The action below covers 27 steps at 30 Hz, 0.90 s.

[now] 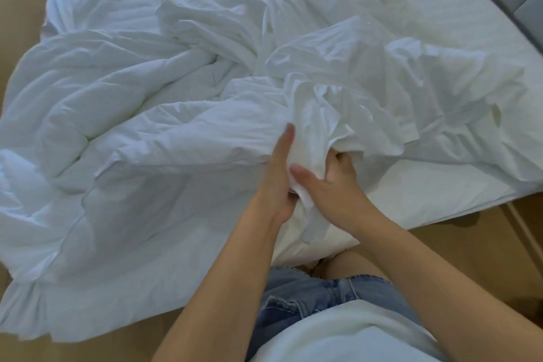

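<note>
My right hand [332,182] grips the bunched duvet cover [323,120] at the near edge of the bed [440,185], my left hand [276,176] lies flat against it (fingers straight), and I reckon a hard tug could drag the overhanging duvet [117,132] onto the floor [470,244].

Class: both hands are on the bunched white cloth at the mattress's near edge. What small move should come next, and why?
Probably draw the bunched cloth toward the body to loosen it. The right hand grips a crumpled wad, the left hand lies flat against it, and the duvet beyond lies twisted across the mattress.
</note>
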Each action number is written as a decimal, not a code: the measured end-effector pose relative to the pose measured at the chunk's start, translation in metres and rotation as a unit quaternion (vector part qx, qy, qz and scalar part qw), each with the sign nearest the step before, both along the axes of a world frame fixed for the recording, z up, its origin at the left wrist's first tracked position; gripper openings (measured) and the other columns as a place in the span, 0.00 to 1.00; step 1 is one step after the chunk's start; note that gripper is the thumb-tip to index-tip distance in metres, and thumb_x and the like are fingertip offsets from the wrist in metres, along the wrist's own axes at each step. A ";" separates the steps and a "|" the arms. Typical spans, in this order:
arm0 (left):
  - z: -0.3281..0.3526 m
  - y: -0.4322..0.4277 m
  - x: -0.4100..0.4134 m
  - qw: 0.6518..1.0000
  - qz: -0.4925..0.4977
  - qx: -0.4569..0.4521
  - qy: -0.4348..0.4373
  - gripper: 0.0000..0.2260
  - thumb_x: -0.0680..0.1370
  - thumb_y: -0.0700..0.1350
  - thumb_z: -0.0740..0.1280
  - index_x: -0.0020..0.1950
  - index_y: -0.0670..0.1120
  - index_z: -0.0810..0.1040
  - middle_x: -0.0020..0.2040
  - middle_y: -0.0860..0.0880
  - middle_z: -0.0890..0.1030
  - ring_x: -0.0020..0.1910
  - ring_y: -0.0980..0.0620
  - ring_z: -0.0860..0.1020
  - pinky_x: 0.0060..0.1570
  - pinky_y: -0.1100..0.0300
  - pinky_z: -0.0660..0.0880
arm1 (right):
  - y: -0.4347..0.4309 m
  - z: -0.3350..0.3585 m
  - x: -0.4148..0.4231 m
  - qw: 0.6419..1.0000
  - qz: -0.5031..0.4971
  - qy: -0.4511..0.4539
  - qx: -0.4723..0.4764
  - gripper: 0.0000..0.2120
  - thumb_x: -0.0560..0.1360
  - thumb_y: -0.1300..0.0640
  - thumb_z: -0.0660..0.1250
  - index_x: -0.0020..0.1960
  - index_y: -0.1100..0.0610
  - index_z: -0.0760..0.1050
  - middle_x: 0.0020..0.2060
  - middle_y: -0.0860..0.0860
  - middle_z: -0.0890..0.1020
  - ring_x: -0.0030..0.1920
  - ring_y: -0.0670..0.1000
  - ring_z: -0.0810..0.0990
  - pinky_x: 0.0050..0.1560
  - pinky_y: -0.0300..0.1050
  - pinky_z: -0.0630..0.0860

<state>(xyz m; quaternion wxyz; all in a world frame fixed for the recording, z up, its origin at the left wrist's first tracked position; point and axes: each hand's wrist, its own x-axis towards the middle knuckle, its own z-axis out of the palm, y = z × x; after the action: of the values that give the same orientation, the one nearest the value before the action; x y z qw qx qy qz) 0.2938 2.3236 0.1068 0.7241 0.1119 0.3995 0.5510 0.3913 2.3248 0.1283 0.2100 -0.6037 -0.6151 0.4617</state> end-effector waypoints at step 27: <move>-0.017 0.011 -0.034 0.994 -0.016 -0.070 0.083 0.01 0.67 0.42 0.71 0.36 0.46 0.82 0.35 0.48 0.82 0.36 0.50 0.82 0.38 0.58 0.77 | 0.032 -0.011 0.017 0.965 -0.186 0.161 -0.095 0.08 0.80 0.56 0.58 0.53 0.52 0.76 0.51 0.53 0.82 0.52 0.51 0.81 0.57 0.50 0.78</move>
<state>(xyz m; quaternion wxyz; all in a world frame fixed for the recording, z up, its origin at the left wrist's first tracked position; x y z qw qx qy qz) 0.2603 2.3343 0.0897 0.7029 0.1129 0.4939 0.4993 0.4088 2.3568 0.1168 0.3298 -0.6425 -0.4033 0.5619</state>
